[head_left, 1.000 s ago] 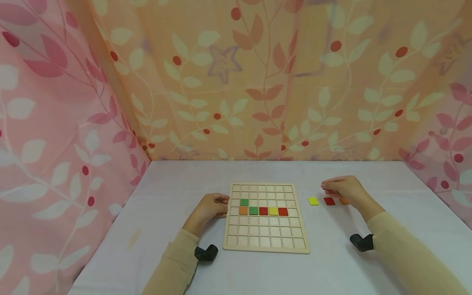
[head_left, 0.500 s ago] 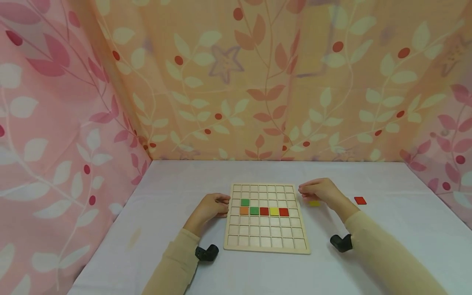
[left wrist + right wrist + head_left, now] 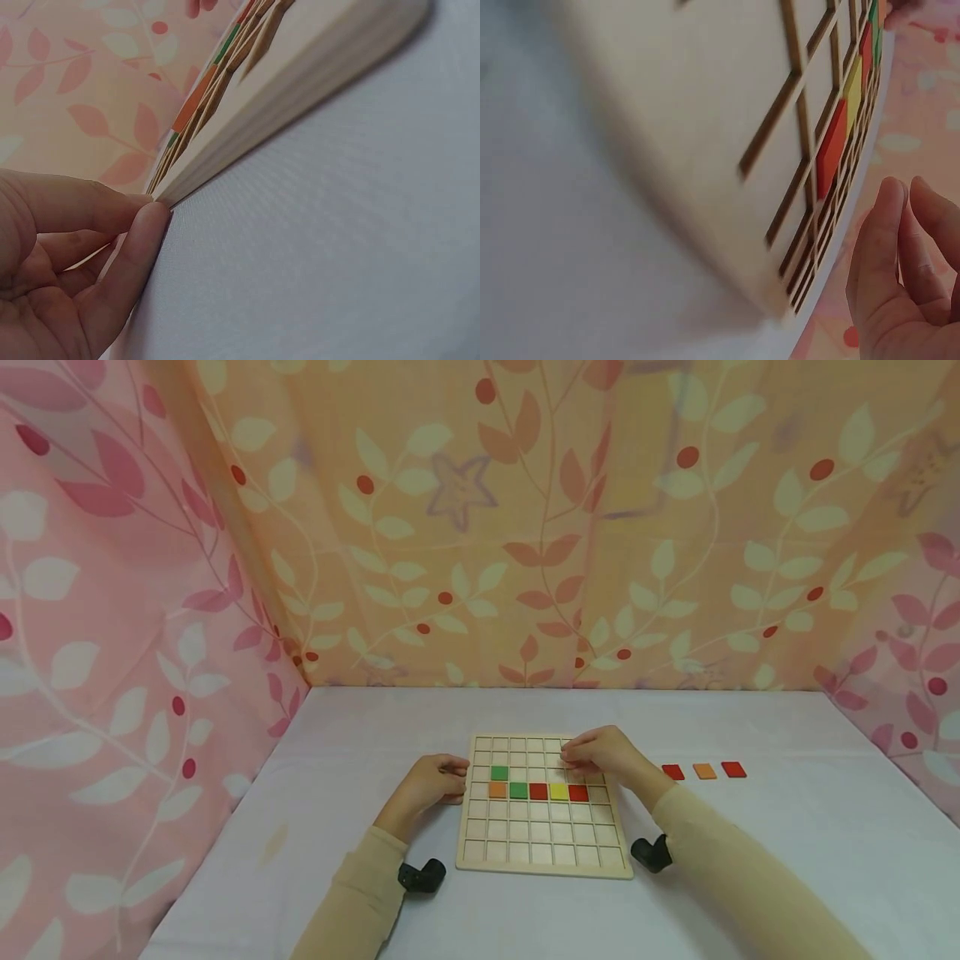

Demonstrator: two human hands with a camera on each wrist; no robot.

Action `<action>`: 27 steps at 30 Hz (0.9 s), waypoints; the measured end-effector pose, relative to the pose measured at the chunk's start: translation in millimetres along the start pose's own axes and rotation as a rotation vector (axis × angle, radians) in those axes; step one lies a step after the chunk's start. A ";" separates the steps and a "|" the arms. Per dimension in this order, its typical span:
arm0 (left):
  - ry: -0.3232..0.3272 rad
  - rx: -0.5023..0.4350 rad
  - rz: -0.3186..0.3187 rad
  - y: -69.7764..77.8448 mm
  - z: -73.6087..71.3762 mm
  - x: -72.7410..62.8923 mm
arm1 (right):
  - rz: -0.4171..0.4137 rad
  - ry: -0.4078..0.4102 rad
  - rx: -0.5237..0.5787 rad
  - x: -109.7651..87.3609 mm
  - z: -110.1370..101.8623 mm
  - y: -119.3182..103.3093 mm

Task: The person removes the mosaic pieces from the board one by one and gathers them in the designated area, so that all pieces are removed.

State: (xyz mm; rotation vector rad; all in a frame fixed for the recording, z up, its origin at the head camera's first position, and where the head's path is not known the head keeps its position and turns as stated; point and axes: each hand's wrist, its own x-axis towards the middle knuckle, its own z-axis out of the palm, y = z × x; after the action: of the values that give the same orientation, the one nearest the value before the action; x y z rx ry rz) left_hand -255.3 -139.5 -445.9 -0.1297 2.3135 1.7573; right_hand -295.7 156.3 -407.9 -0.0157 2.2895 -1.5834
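A square wooden grid board (image 3: 542, 857) lies flat on the table, carrying square tiles. Orange, green, red, yellow and red tiles form a row across it, and another green tile (image 3: 498, 773) sits above the orange one. At the board's left edge is my left hand (image 3: 425, 789); in the left wrist view its thumb and fingertips meet around a corner. Over the board's upper right part hovers my right hand (image 3: 611, 756), its fingertips bent close together. Whether a tile is between them I cannot tell. The right wrist view shows that hand's fingers (image 3: 881, 232) beyond the grid.
Right of the board lie a red tile (image 3: 672, 772), an orange tile (image 3: 705, 771) and another red tile (image 3: 733, 769). A white cloth (image 3: 337, 718) covers the table. Patterned curtains (image 3: 525, 527) enclose the back and sides.
My right hand has moved left from the loose tiles to above the board. The loose yellow tile is no longer visible; my wrist covers its former spot. My left hand stays at the board's edge.
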 end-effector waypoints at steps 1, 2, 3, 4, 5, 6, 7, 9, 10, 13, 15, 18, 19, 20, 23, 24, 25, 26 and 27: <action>0.001 -0.003 -0.002 0.3 0.1 -0.4 | -0.003 -0.003 0.001 1.1 3.0 -0.9; 0.001 -0.003 -0.001 0.5 0.4 -0.5 | 0.000 -0.002 0.005 2.2 5.9 -2.0; 0.002 -0.003 0.000 0.7 0.5 -0.7 | -0.002 -0.003 0.007 2.9 8.4 -2.9; 0.002 -0.002 0.000 0.6 0.6 -0.7 | -0.002 -0.003 0.009 3.6 10.8 -3.9; 0.003 -0.002 0.000 0.8 0.7 -0.7 | -0.002 -0.007 0.009 4.0 12.9 -4.8; 0.002 -0.002 0.002 1.2 0.7 -0.9 | -0.005 -0.015 0.010 4.2 15.0 -5.7; 0.001 -0.003 0.003 1.1 0.7 -0.9 | -0.007 -0.020 0.009 4.3 17.0 -6.5; 0.001 -0.007 0.004 1.2 0.7 -0.9 | -0.006 -0.029 0.007 5.0 20.6 -7.8; 0.001 -0.008 0.004 1.0 0.6 -0.7 | -0.005 -0.033 0.004 5.3 22.2 -8.6; 0.000 -0.004 0.003 0.4 0.5 -0.2 | 0.009 -0.031 0.019 6.2 27.2 -10.6; 0.000 -0.002 0.001 0.5 0.3 0.0 | 0.020 -0.033 0.029 6.6 30.6 -12.1; 0.000 0.001 -0.002 0.5 0.1 0.2 | 0.043 -0.048 0.073 7.1 36.5 -14.8; 0.001 0.000 -0.003 0.2 0.1 0.3 | 0.048 -0.054 0.085 7.5 38.2 -15.5; 0.001 0.000 -0.003 0.1 0.2 0.3 | 0.050 -0.057 0.096 8.2 40.0 -16.0; 0.004 0.000 -0.004 -0.3 0.4 0.4 | 0.059 -0.065 0.136 10.8 45.1 -17.5; 0.005 0.000 -0.005 -0.1 0.5 0.3 | 0.059 -0.064 0.131 11.7 46.7 -17.9; 0.005 0.000 -0.004 0.1 0.6 0.2 | 0.059 -0.066 0.128 12.4 48.3 -18.3; 0.006 0.003 -0.003 0.1 0.7 0.2 | 0.062 -0.065 0.124 13.0 50.0 -18.8; 0.007 0.004 -0.004 0.1 0.7 0.4 | 0.065 -0.066 0.118 13.6 51.5 -19.1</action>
State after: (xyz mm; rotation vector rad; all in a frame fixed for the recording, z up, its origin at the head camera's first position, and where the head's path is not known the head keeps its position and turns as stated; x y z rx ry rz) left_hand -255.6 -138.7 -446.1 -0.1400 2.3196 1.7521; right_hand -296.9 99.8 -410.3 0.0347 2.1222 -1.6568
